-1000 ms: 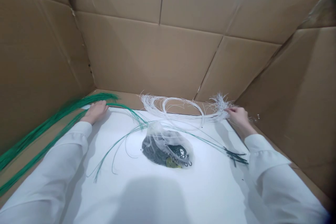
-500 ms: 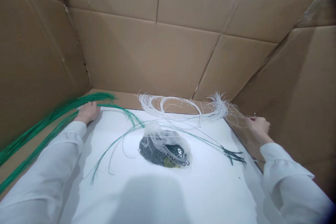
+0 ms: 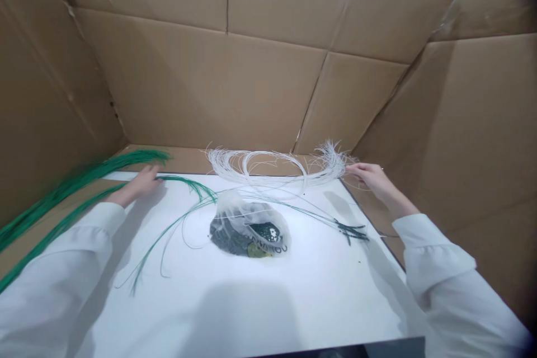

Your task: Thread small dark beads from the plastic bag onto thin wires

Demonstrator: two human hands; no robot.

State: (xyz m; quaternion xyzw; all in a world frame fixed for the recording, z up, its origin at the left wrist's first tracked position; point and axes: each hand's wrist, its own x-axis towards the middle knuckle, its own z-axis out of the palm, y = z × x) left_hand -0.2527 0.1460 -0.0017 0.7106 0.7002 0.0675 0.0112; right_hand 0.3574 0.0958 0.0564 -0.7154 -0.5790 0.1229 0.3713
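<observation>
My left hand (image 3: 145,182) is at the left edge of the white board, its fingers closed around the lower bundle of green strands (image 3: 90,205), which comes out past the fingertips. Just above it lies a second bundle of green strands (image 3: 104,166). On the right, my right hand (image 3: 369,174) pinches the thin tips of white strands (image 3: 329,165). Those strands curve in a loose loop along the back. Between my hands sits a knotted translucent plastic bag (image 3: 247,229) with dark contents, thin green strands lying behind and beside it.
Tall cardboard walls (image 3: 176,84) enclose the white board (image 3: 327,291) at the back and sides. Short dark green pieces (image 3: 351,229) lie at the right, at the end of thin green strands. A dark edge (image 3: 394,348) shows at the bottom.
The view has shifted, so most things appear further left. My right hand has moved inward and up toward the white strands' tips. My left hand has slid slightly right along the green strands.
</observation>
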